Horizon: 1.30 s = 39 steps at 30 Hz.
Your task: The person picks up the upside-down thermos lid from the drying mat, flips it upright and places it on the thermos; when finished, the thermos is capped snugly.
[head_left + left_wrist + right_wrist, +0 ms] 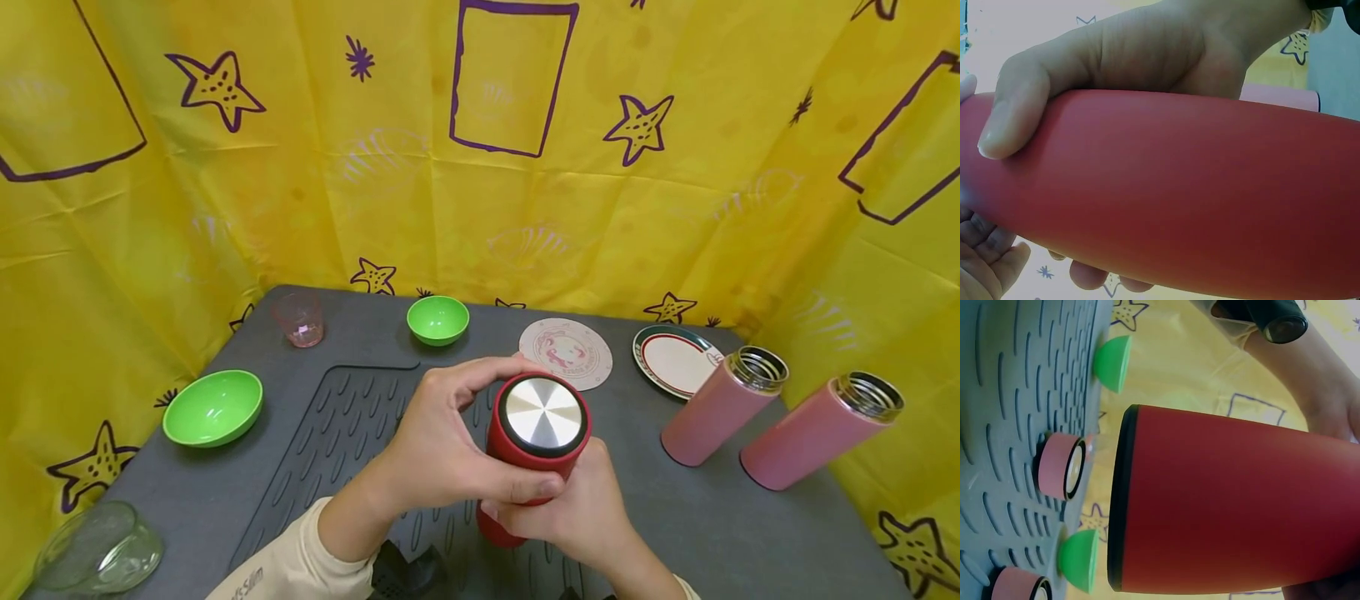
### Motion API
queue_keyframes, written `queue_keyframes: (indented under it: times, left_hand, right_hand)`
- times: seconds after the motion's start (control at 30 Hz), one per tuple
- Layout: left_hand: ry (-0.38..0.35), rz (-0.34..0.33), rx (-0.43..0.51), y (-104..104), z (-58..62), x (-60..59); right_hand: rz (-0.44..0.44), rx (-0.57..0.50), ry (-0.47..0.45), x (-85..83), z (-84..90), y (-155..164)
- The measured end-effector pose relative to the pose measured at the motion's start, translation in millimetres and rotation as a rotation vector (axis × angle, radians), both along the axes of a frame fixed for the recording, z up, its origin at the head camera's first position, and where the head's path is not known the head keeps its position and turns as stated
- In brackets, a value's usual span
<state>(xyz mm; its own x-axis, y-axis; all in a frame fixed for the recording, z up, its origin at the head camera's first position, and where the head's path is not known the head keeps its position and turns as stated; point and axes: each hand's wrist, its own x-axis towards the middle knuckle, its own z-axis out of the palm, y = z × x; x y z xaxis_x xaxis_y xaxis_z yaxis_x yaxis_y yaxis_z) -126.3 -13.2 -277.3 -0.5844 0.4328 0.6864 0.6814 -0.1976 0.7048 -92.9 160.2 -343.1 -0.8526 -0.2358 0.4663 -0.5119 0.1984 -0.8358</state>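
Red flask [534,454], upright above the grey ribbed mat [330,442]: right hand [581,517] wraps its body, left hand [442,446] curls round its steel-topped cap [543,414]. Right of it, two pink flasks [765,421], capless and tilted. Beyond: round coaster [566,352], rimmed plate [675,360], two green bowls [438,319], pink tumbler [300,318].

grey table [750,517] (ribbed mat [330,450]) bearing bowls, flasks.
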Motion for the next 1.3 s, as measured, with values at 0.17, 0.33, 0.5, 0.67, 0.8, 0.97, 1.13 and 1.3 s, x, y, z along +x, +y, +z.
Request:
queue_keyframes:
  times: [0.17,0.33,0.5,0.67,0.8,0.97,1.13,1.3]
  left_hand:
    - [0.014,-0.019,0.0,-1.6,-2.5,-1.1]
    - [0.003,-0.031,-0.007,-3.5,-4.8,-2.0]
    - [-0.005,-0.036,-0.014,-3.3,-6.0,-2.7]
    - [-0.091,-0.029,-0.037,-2.0,-5.0,-1.1]
    - [-0.179,-0.011,-0.097,-1.0,-2.7,1.3]
    - [-0.137,0.0,-0.173,-2.6,-3.6,1.2]
    - [-0.11,0.028,-0.211,-16.0,-13.7,-5.7]
    - [-0.141,0.044,-0.233,-33.4,-25.9,-10.1]
  right_hand:
    - [0.005,0.007,0.021,-0.5,-0.2,-0.3]
    - [0.019,0.005,0.024,-0.3,-0.1,-1.1]
    - [0.04,-0.016,-0.008,0.2,0.2,-1.8]
    - [0.06,-0.07,-0.057,-0.5,-0.7,-2.3]
    - [0.086,-0.11,-0.06,-3.4,-2.2,-1.9]
    - [0.076,-0.097,0.074,-9.4,-4.6,10.8]
    - [-0.095,-0.069,0.023,-17.4,-0.9,38.9]
    - [-0.403,-0.002,-0.035,-33.2,0.5,72.4]
